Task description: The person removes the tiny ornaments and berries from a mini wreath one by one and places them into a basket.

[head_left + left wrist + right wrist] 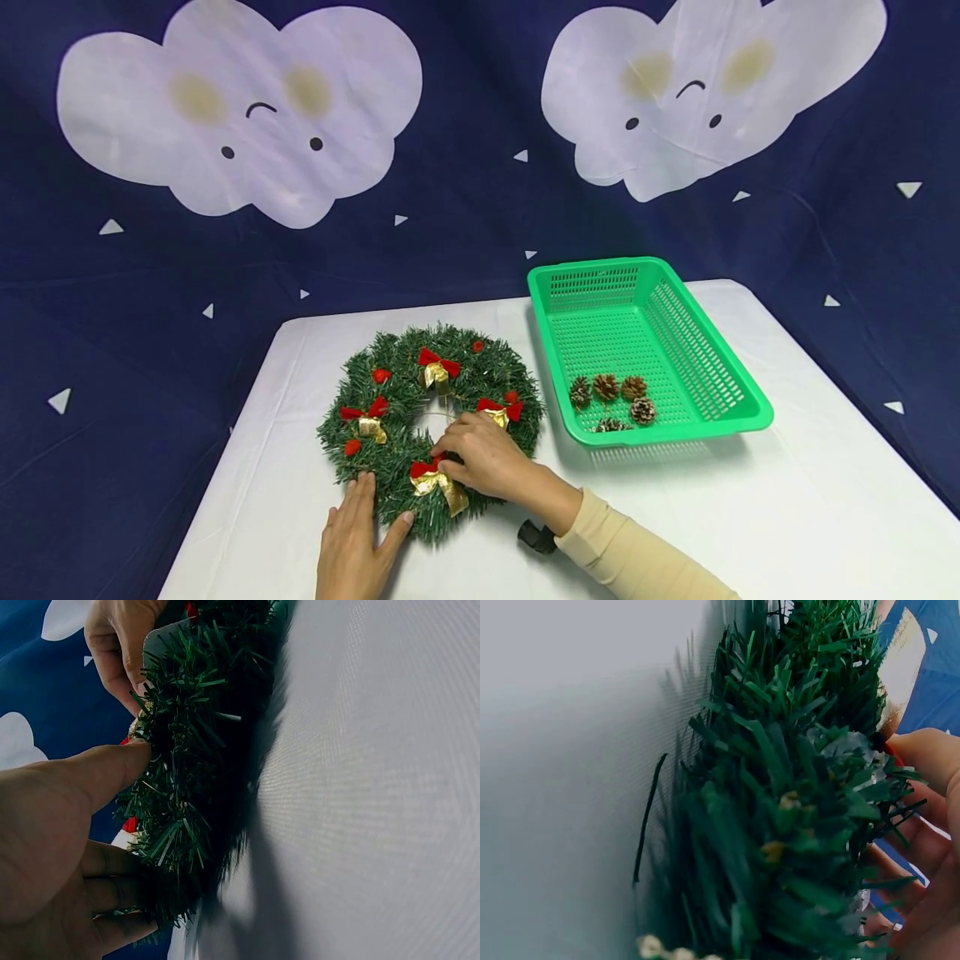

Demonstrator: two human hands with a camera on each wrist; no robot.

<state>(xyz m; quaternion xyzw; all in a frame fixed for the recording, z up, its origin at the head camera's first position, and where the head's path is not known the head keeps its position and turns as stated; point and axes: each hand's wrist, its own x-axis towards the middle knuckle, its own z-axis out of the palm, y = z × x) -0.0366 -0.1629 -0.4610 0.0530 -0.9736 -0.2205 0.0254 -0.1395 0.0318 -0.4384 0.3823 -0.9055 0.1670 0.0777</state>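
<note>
While your left hand [352, 542] presses flat on the rim of the green plastic-needle wreath [431, 429] lying on the white table [750, 517], your right hand [483, 454] pinches its red-and-gold bow [435, 482] — a hard pull may tear it. Nearby stands the green perforated basket [712, 350] with brown pinecones [615, 396] — nothing blocks you.

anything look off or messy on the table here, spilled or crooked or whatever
Nothing stands out. The wreath lies flat on the white table, its bows in place, and the pine cones sit together inside the green basket, none spilled.
</note>
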